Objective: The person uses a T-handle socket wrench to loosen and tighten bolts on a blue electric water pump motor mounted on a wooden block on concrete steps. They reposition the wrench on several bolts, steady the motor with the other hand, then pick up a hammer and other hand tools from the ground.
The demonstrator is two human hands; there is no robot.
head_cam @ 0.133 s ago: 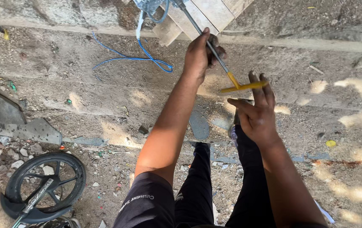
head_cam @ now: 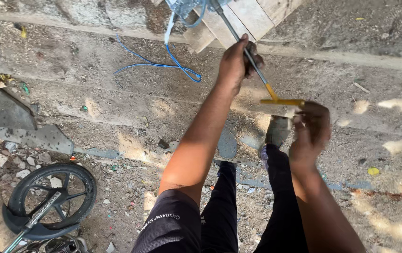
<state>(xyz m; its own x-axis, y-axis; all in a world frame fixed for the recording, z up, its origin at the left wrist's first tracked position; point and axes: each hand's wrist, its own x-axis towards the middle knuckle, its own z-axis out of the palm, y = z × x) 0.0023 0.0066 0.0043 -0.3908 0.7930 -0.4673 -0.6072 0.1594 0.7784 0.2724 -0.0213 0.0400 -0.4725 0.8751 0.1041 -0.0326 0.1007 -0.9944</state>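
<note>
1. The left hand (head_cam: pixel 235 63) is wrapped shut round the grey metal rod (head_cam: pixel 238 40) of a long tool, abt halfway along the part that is seen.
2. The rod runs on a slant from the top middle down to the right, & ends in a yellow T-handle (head_cam: pixel 281 101).
3. The right hand (head_cam: pixel 310 131) is held just under the yellow crossbar, at its right end. The fingers (head_cam: pixel 304 117) are curled & look to be touching the bar. The hand is blurred, so a real hold can't be told for sure.
4. The top end of the rod is cut off by the pic's edge, near some wood planks (head_cam: pixel 248 18) & a bit of clear plastic (head_cam: pixel 182 7).
5. A thin blue wire (head_cam: pixel 163 63) is laid in loops on the dirt ground (head_cam: pixel 93 107), to the left of the left hand & well apart from it.
6. Dark trouser legs (head_cam: pixel 224 206) & one grey shoe (head_cam: pixel 276 133) are seen below the hands. The shoe is just under the yellow handle.
7. A black spoked bike wheel (head_cam: pixel 51 197) is seen at the bottom left, far from both hands.
8. Flat grey stone slabs (head_cam: pixel 37 136) & small broken bits are scattered on the left. A small yellow scrap (head_cam: pixel 373 171) is on the ground at the right.
</note>
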